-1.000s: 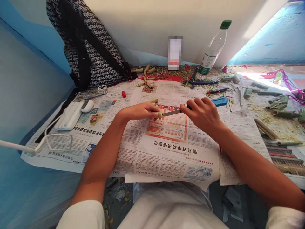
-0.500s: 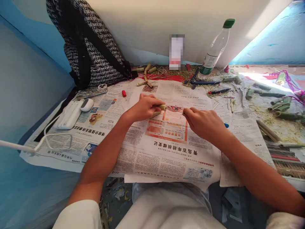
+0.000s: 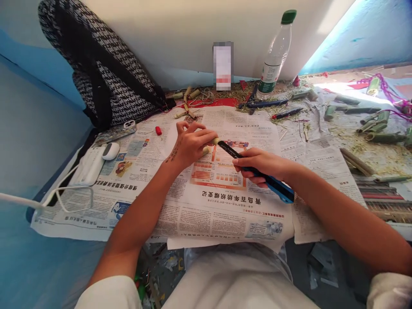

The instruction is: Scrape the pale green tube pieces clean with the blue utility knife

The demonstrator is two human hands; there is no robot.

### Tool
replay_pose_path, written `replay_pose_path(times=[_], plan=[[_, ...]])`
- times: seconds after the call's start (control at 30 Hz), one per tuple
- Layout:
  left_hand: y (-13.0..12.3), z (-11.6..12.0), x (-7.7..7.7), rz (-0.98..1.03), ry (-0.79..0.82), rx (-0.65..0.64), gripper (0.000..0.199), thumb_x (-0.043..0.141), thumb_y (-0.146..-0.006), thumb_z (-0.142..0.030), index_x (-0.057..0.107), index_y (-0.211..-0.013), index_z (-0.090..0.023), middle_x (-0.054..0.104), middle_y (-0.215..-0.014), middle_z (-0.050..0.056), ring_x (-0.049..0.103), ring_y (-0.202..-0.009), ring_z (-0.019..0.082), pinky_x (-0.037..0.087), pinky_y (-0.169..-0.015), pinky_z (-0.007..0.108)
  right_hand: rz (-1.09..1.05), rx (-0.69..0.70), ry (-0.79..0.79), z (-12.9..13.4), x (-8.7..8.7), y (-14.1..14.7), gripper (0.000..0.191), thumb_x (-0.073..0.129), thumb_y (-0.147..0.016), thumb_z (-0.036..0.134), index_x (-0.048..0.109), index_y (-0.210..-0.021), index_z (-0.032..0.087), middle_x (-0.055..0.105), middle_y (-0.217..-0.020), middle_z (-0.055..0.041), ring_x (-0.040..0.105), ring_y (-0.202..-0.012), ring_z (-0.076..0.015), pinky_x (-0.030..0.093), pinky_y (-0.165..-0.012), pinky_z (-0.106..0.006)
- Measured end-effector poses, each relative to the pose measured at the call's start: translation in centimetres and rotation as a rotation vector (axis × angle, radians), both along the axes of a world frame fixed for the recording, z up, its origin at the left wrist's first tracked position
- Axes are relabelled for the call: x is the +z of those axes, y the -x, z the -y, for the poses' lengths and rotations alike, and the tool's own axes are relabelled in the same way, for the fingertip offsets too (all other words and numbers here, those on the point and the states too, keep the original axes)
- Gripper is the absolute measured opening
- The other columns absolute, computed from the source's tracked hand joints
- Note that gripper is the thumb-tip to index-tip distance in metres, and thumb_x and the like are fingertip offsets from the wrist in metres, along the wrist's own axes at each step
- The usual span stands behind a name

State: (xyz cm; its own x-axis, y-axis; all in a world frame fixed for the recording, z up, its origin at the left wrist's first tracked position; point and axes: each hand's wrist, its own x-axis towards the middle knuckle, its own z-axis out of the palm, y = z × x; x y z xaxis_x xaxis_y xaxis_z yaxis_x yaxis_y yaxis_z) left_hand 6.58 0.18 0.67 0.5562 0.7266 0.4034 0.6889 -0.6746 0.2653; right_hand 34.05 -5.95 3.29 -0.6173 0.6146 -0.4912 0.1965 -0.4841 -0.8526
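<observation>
Printed newspaper sheets (image 3: pixel 206 214) covering the surface, lying flat up to its near edge. Left hand (image 3: pixel 186 143) closing fingers round a short pale-green bamboo stub (image 3: pixel 215 140) above the sheets' middle. Right hand (image 3: pixel 262 165) clasping a blue-handled utility knife (image 3: pixel 257 174), dark blade tip touching the stub's end. Clear plastic bottle with green cap (image 3: pixel 273 56) standing at the far edge.

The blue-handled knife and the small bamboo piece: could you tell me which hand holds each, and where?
The right hand grips the knife by its blue handle; the left hand pinches the bamboo piece between its fingertips.
</observation>
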Motion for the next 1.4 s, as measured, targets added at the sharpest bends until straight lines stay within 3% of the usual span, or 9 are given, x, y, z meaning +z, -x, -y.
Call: replay_pose_path(times=[0.07,0.17,0.27,0.33,0.47,0.6,0.83,1.03,1.4], plan=[[0.0,0.0,0.0,0.031,-0.078,0.026,0.03,0.057,-0.107,-0.027,0.078,-0.125,-0.039,0.082,-0.13,-0.002,0.064,-0.128,0.032,0.02,-0.116,0.061,-0.129,0.003,0.091,-0.1,0.3,0.1,0.029,0.073,-0.096,0.044,0.055,-0.086,0.023,0.046,-0.059,0.0088,0.032,-0.036,-0.007,0.035,-0.029,-0.022],[-0.2,-0.2,-0.2,0.153,-0.179,0.171,0.032,0.052,-0.11,-0.029,0.077,-0.127,-0.041,0.08,-0.135,-0.002,0.061,-0.131,0.033,0.017,-0.118,0.064,-0.236,-0.058,0.079,-0.3,0.2,0.7,0.029,0.072,-0.094,0.046,0.055,-0.088,0.023,0.045,-0.055,0.0102,0.032,-0.032,-0.0077,0.035,-0.026,-0.023],[-0.1,-0.9,-0.3,0.246,-0.174,0.336,0.028,0.055,-0.11,-0.029,0.079,-0.122,-0.037,0.08,-0.132,0.002,0.061,-0.133,0.036,0.018,-0.12,0.068,-0.147,-0.246,-0.135,-0.5,-0.5,1.2,0.033,0.073,-0.094,0.05,0.053,-0.086,0.024,0.05,-0.055,0.0092,0.042,-0.032,-0.0098,0.04,-0.028,-0.025],[0.1,-1.3,-0.4,0.29,-0.113,0.38,0.023,0.062,-0.106,-0.028,0.08,-0.12,-0.033,0.082,-0.126,0.005,0.064,-0.129,0.035,0.024,-0.12,0.067,-0.042,-0.385,-0.333,-0.8,-1.1,1.1,0.037,0.073,-0.095,0.054,0.052,-0.084,0.025,0.052,-0.055,0.0086,0.047,-0.032,-0.0116,0.041,-0.028,-0.026],[-0.1,-1.1,0.1,0.482,0.066,0.249,0.021,0.075,-0.096,-0.028,0.079,-0.117,-0.027,0.082,-0.118,0.006,0.071,-0.115,0.027,0.049,-0.112,0.05,0.062,-0.525,-0.601,-1.0,-1.8,0.4,0.041,0.069,-0.099,0.06,0.054,-0.084,0.026,0.054,-0.057,0.0071,0.05,-0.034,-0.0119,0.039,-0.031,-0.027],[-1.2,0.1,0.7,0.638,0.162,0.096,0.019,0.077,-0.094,-0.03,0.079,-0.112,-0.026,0.082,-0.115,0.005,0.073,-0.11,0.023,0.057,-0.105,0.042,0.104,-0.54,-0.682,-0.4,-1.8,0.4,0.04,0.065,-0.103,0.06,0.057,-0.085,0.026,0.056,-0.059,0.0052,0.051,-0.038,-0.012,0.039,-0.036,-0.028],[-1.9,1.7,1.6,0.729,0.177,0.009,0.016,0.08,-0.093,-0.034,0.08,-0.108,-0.028,0.083,-0.109,0.003,0.074,-0.109,0.024,0.059,-0.104,0.045,0.117,-0.576,-0.705,0.3,-1.6,1.0,0.041,0.067,-0.102,0.063,0.058,-0.085,0.027,0.057,-0.06,0.0045,0.052,-0.04,-0.0132,0.04,-0.036,-0.029],[-2.5,3.4,2.6,0.767,0.197,-0.184,0.015,0.083,-0.095,-0.04,0.08,-0.105,-0.029,0.084,-0.107,0.003,0.075,-0.105,0.022,0.06,-0.101,0.045,0.115,-0.632,-0.713,0.7,-1.1,1.3,0.038,0.066,-0.103,0.059,0.057,-0.084,0.027,0.057,-0.059,0.0051,0.053,-0.039,-0.0131,0.04,-0.037,-0.029],[-2.4,4.2,3.2,0.702,0.186,-0.151,0.018,0.08,-0.096,-0.047,0.081,-0.1,-0.03,0.085,-0.103,0.004,0.075,-0.104,0.024,0.057,-0.105,0.049,0.123,-0.648,-0.703,0.7,-1.5,1.1,0.036,0.065,-0.105,0.059,0.059,-0.088,0.027,0.058,-0.061,0.0051,0.055,-0.041,-0.014,0.044,-0.039,-0.03]])
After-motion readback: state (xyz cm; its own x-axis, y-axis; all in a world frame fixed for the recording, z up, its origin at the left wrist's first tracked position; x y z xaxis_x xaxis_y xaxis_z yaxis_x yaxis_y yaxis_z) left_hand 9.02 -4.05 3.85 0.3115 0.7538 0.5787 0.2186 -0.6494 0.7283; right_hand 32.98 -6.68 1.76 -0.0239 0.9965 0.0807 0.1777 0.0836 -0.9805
